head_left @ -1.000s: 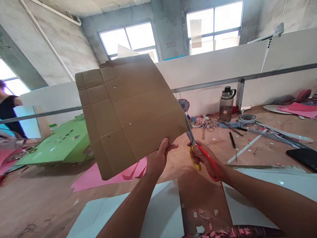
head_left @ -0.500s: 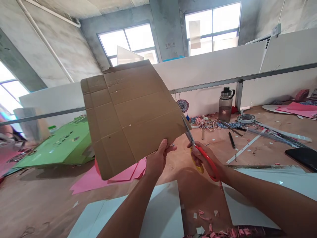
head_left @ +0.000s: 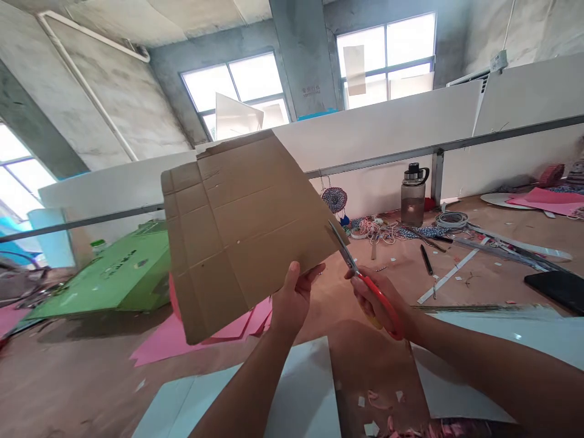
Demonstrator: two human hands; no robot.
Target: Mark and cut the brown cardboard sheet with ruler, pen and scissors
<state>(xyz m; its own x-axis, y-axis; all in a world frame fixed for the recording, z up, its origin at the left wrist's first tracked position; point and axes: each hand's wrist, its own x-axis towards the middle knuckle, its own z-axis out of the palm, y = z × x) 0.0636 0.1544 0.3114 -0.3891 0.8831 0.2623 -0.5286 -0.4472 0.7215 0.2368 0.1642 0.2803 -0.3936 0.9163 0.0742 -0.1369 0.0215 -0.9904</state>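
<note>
A creased brown cardboard sheet (head_left: 250, 225) is held up tilted above the table. My left hand (head_left: 294, 298) grips its lower edge, thumb on the near face and fingers behind. In my right hand (head_left: 376, 298) is a pair of scissors (head_left: 381, 304) with red and yellow handles, fingers wrapped round them. The blades point up and left, at the sheet's right corner, one lying across its near face. They look nearly closed there; how far the cardboard is cut I cannot tell. Pink sheets (head_left: 157, 344) lie under the cardboard, partly hidden by it.
White boards (head_left: 305, 389) lie at the near edge, with paper scraps (head_left: 371, 429) between them. A green bag (head_left: 118, 267) lies at the left. Towards the right are a water bottle (head_left: 413, 198), tangled cords (head_left: 376, 228), a black pen (head_left: 426, 260) and a dark phone (head_left: 556, 289).
The cardboard sits slightly lower in view and its left side has shifted right. The scissor blades have drawn together at its corner, and the yellow handle is now mostly hidden behind the hand.
</note>
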